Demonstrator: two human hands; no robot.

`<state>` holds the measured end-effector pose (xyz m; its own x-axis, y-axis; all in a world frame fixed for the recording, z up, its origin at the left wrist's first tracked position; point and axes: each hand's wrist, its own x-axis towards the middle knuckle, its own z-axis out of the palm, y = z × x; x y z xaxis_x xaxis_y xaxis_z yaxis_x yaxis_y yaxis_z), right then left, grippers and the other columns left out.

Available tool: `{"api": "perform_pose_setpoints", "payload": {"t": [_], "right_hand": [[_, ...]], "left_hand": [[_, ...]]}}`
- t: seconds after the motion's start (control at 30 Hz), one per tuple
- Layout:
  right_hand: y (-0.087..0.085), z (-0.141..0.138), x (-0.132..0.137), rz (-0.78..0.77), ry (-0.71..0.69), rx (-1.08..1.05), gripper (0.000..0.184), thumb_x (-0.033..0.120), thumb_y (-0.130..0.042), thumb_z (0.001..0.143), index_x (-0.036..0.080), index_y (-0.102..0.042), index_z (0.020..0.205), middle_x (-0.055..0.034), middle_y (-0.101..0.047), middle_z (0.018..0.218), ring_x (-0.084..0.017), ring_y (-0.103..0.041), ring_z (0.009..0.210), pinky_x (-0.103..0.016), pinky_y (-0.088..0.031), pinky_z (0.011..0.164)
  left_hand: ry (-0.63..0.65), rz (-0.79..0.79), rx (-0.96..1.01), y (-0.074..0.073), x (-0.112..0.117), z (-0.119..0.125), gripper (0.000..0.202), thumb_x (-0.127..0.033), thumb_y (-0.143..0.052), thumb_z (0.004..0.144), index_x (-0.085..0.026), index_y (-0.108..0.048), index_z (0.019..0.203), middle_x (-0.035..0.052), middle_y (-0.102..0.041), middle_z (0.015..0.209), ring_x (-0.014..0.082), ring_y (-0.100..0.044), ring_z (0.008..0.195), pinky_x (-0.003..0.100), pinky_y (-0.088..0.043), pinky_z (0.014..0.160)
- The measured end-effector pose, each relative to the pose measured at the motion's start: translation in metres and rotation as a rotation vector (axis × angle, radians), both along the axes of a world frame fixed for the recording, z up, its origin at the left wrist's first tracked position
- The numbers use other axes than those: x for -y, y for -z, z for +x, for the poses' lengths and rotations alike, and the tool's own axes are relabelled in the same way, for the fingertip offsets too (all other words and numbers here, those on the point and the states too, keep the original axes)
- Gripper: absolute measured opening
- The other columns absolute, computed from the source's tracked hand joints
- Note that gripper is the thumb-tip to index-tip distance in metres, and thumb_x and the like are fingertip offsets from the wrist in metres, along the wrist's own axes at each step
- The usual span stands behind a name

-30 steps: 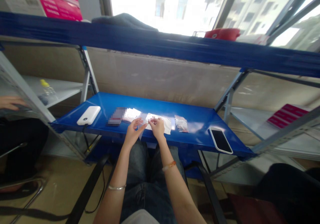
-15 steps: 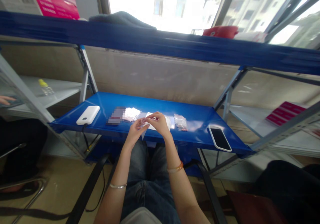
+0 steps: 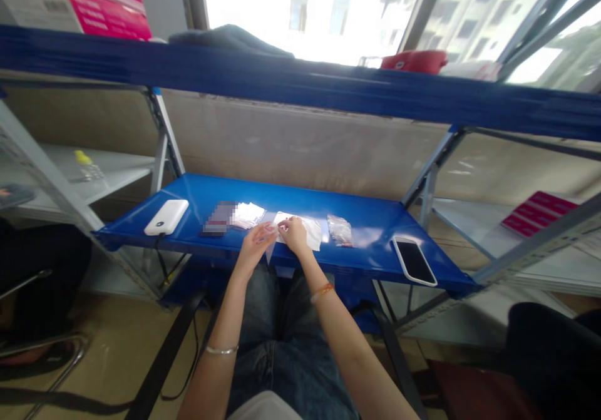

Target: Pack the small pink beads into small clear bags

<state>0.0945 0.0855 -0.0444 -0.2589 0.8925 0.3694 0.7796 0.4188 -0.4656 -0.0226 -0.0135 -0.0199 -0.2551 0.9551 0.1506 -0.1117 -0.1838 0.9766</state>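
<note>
My left hand (image 3: 255, 246) is over the front edge of the blue metal shelf (image 3: 370, 263). A small translucent whitish sheet (image 3: 269, 251) hangs from its fingers. My right hand (image 3: 294, 234) rests with bunched fingers on a larger white sheet (image 3: 310, 235), and anything small between them is hidden. To the left lies a small stack of white paper pieces (image 3: 246, 215), next to a pixelated packet (image 3: 216, 218). A clear plastic bag (image 3: 340, 230) lies to the right of my right hand.
A white power bank (image 3: 166, 217) with a black cable and a black-screened smartphone (image 3: 414, 260) lie at the shelf's ends. Steel uprights and a blue upper beam (image 3: 300, 85) frame the shelf. My jeans-covered knees are below it. Another person's fingers (image 3: 2, 191) show at far left.
My right hand has moved down from above my left hand onto the white sheet, and my hands are now slightly apart. The other person's hand has withdrawn further left.
</note>
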Motion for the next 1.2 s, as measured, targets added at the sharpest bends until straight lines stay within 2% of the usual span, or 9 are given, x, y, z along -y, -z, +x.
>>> {"api": "perform_pose_setpoints", "payload": {"t": [0.2,0.33,0.43,0.53,0.63,0.73,0.87,1.03,1.2], "right_hand": [[0.007,0.004,-0.002,0.042,-0.046,-0.018,0.013,0.027,-0.061,0.079,0.022,-0.073,0.081,-0.0078,-0.061,0.087,-0.022,-0.05,0.095,-0.03,-0.039,0.076],[0.003,0.008,-0.001,0.061,-0.071,-0.176,0.012,0.028,-0.063,0.078,0.021,-0.073,0.078,-0.0058,-0.06,0.078,-0.02,-0.052,0.087,-0.031,-0.039,0.078],[-0.014,0.011,0.006,0.076,-0.087,-0.368,0.016,0.036,-0.065,0.077,0.021,-0.071,0.075,-0.0034,-0.059,0.073,-0.017,-0.052,0.077,-0.03,-0.04,0.075],[-0.041,0.016,0.018,0.1,-0.132,-0.507,0.02,0.04,-0.066,0.074,0.02,-0.069,0.072,-0.0029,-0.061,0.075,-0.016,-0.052,0.075,-0.029,-0.039,0.071],[-0.065,0.021,0.031,0.051,-0.245,-0.552,0.021,0.041,-0.068,0.072,0.02,-0.068,0.07,-0.0026,-0.062,0.074,-0.016,-0.051,0.075,-0.028,-0.039,0.067],[-0.076,0.023,0.038,0.011,-0.344,-0.49,0.021,0.041,-0.068,0.072,0.021,-0.069,0.068,-0.0014,-0.063,0.071,-0.015,-0.051,0.073,-0.029,-0.038,0.07],[-0.071,0.022,0.041,-0.006,-0.345,-0.383,0.023,0.045,-0.069,0.071,0.022,-0.071,0.068,-0.0007,-0.061,0.07,-0.013,-0.048,0.066,-0.031,-0.036,0.075],[-0.066,0.02,0.039,-0.028,-0.337,-0.431,0.028,0.048,-0.065,0.072,0.021,-0.072,0.071,-0.0018,-0.061,0.07,-0.013,-0.049,0.066,-0.027,-0.038,0.066],[-0.051,0.022,0.03,0.008,-0.148,-0.44,0.029,0.04,-0.053,0.083,0.019,-0.07,0.072,-0.0019,-0.061,0.065,-0.014,-0.051,0.065,-0.026,-0.038,0.062]], "left_hand": [[0.042,-0.01,0.003,0.001,-0.001,-0.001,0.052,-0.038,-0.073,0.063,-0.016,-0.06,0.109,0.0106,-0.066,0.106,0.0252,-0.059,0.106,0.034,-0.05,0.085],[0.054,0.008,-0.01,0.002,-0.001,-0.003,0.054,-0.036,-0.076,0.061,-0.016,-0.059,0.108,0.0114,-0.066,0.107,0.0257,-0.058,0.107,0.037,-0.047,0.09],[0.054,0.008,-0.02,0.002,0.0,-0.002,0.055,-0.035,-0.077,0.059,-0.016,-0.059,0.108,0.0113,-0.065,0.108,0.0254,-0.058,0.107,0.038,-0.045,0.092],[0.051,-0.006,-0.014,0.0,0.001,-0.001,0.056,-0.035,-0.077,0.059,-0.016,-0.059,0.108,0.0112,-0.065,0.108,0.025,-0.058,0.106,0.038,-0.045,0.092],[0.049,-0.012,-0.005,-0.001,0.001,0.001,0.056,-0.034,-0.077,0.059,-0.015,-0.059,0.108,0.0118,-0.065,0.108,0.0247,-0.059,0.105,0.038,-0.045,0.092],[0.06,-0.008,0.003,0.001,-0.002,0.002,0.054,-0.035,-0.077,0.059,-0.016,-0.06,0.106,0.0112,-0.065,0.108,0.0246,-0.059,0.104,0.038,-0.045,0.091],[0.057,-0.014,-0.01,0.004,-0.003,0.003,0.052,-0.036,-0.077,0.058,-0.017,-0.06,0.103,0.0092,-0.066,0.104,0.0251,-0.059,0.104,0.036,-0.046,0.09],[0.065,-0.008,-0.024,0.003,-0.002,0.002,0.052,-0.036,-0.076,0.06,-0.017,-0.06,0.105,0.0099,-0.066,0.106,0.025,-0.059,0.105,0.036,-0.047,0.089],[0.064,0.0,-0.005,0.003,-0.002,0.0,0.055,-0.037,-0.075,0.06,-0.016,-0.059,0.108,0.0113,-0.065,0.11,0.0246,-0.059,0.105,0.038,-0.046,0.092]]}}
